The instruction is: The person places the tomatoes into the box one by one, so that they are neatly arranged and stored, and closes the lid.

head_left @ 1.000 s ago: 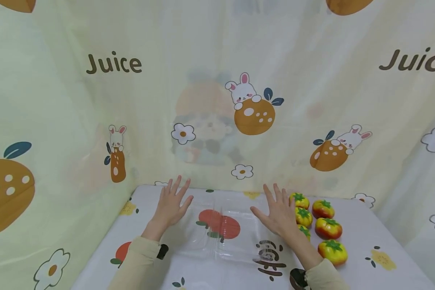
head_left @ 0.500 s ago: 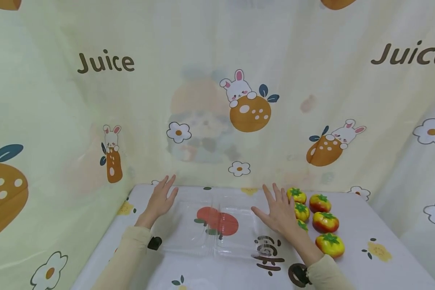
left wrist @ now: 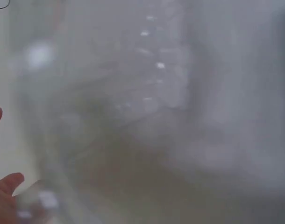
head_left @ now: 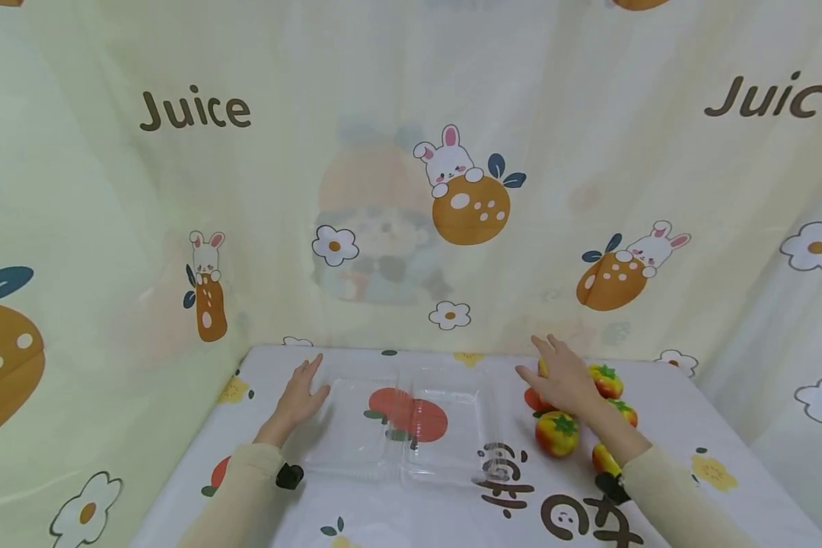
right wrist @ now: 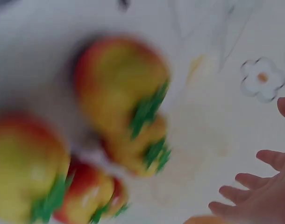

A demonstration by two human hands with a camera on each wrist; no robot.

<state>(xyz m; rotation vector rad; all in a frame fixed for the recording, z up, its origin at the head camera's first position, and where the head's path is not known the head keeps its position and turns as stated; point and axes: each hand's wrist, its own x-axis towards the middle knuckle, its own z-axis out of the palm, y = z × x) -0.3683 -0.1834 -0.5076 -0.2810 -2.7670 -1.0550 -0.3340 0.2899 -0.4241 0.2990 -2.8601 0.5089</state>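
A clear plastic clamshell box lies opened out flat on the table, its two halves side by side. My left hand is at the box's left edge, fingers extended and thumb apart. In the left wrist view the clear plastic fills most of the picture, blurred, with a few fingertips at the left. My right hand hovers over a group of yellow-and-red persimmons with green leafy tops, partly hiding them. In the right wrist view its spread fingers hold nothing, and several persimmons sit to the left.
A white tablecloth printed with fruit, flowers and lettering covers the table. Behind it and at both sides hangs a pale curtain with rabbits, oranges and the word Juice. Dark bands are on both wrists.
My right hand has moved right from beside the persimmons to above them. My left hand has shifted left, out to the box's outer edge. The box stays put.
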